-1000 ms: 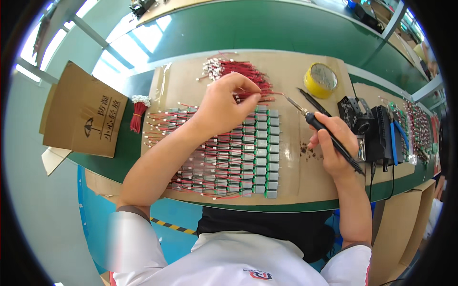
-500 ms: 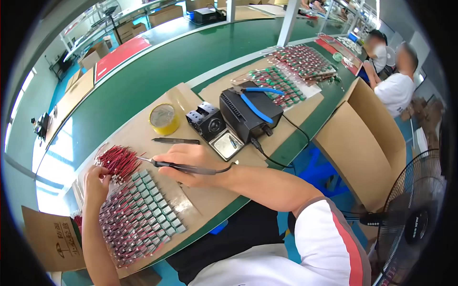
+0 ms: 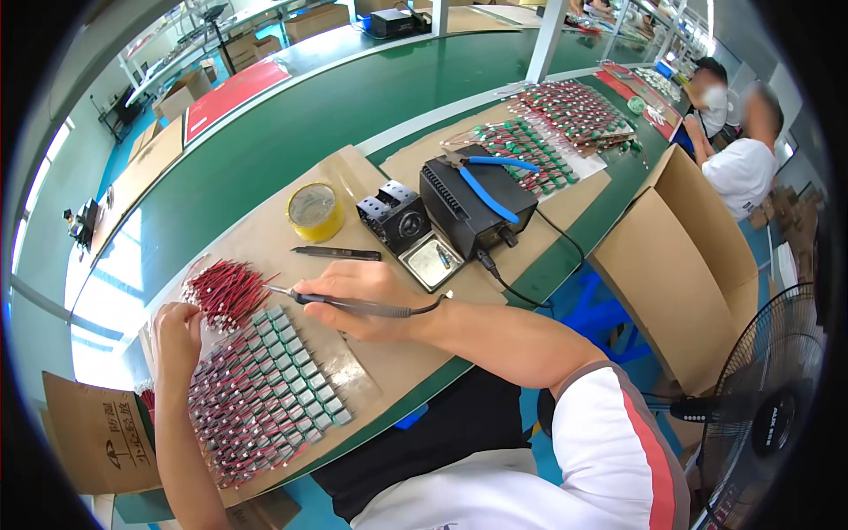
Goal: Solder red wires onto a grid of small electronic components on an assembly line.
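Observation:
My right hand [image 3: 367, 291] is closed around a soldering iron [image 3: 358, 306]. The iron's metal tip points left, at the right edge of a pile of red wires [image 3: 230, 291] with white connector ends. My left hand [image 3: 179, 329] is at the pile's left side, fingertips pinched together; whatever they hold is too small to make out. Below the pile, small grey-green modules [image 3: 296, 375] lie in slanted rows with red and dark wires attached. A black tweezers-like tool [image 3: 336, 253] lies beyond my right hand.
Yellow tape [image 3: 315, 212], an iron stand [image 3: 397, 221] with a tip-cleaning tray, and a black soldering station [image 3: 477, 199] with blue-handled cutters [image 3: 490, 187] stand behind. Finished-looking wired boards [image 3: 574, 115] lie farther right. A carton [image 3: 671, 265] and fan [image 3: 768, 380] are at right; two people sit beyond.
The whole view has shifted slightly. My left hand has drawn a little to the left, away from the wire pile. My right hand keeps the soldering iron in about the same place.

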Action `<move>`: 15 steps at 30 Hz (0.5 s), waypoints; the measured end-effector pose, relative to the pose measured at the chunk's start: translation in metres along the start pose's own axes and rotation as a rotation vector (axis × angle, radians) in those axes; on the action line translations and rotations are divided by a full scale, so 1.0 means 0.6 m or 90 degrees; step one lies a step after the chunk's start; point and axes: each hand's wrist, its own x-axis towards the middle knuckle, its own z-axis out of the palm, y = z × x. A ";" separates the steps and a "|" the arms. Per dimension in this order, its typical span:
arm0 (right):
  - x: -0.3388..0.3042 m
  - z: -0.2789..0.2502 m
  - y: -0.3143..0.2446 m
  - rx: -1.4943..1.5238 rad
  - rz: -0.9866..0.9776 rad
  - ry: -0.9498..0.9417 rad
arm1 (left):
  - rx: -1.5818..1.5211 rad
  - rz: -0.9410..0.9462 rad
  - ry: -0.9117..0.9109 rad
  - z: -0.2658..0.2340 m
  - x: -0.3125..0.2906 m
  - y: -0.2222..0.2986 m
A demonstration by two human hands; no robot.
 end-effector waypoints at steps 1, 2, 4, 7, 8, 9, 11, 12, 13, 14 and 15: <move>0.000 0.001 0.001 -0.007 -0.003 0.002 | 0.001 -0.010 0.000 0.001 -0.001 -0.003; -0.001 0.002 0.001 -0.004 -0.002 0.003 | 0.005 0.000 0.009 0.002 -0.001 -0.006; 0.000 0.003 0.002 -0.012 -0.006 0.000 | 0.009 0.011 0.018 0.003 -0.002 -0.010; 0.000 0.004 0.003 -0.017 -0.011 0.002 | 0.023 -0.003 0.045 0.004 -0.003 -0.013; 0.000 0.004 0.003 -0.011 -0.015 0.007 | 0.015 -0.029 0.018 0.002 -0.004 -0.014; -0.001 0.005 0.004 -0.016 -0.012 0.002 | 0.000 -0.050 -0.011 0.001 -0.005 -0.015; -0.002 0.005 0.004 -0.011 -0.014 0.008 | 0.030 -0.057 -0.015 -0.004 -0.008 -0.017; -0.002 0.006 0.005 -0.015 -0.017 0.007 | 0.042 -0.043 -0.009 -0.007 -0.010 -0.017; -0.001 0.006 0.005 -0.013 -0.020 0.011 | 0.055 -0.059 -0.020 -0.012 -0.010 -0.017; 0.000 0.006 0.004 -0.004 -0.026 0.019 | 0.076 -0.082 0.002 -0.018 -0.010 -0.014; 0.002 0.006 0.003 -0.010 -0.022 0.014 | 0.086 -0.090 0.027 -0.024 -0.010 -0.008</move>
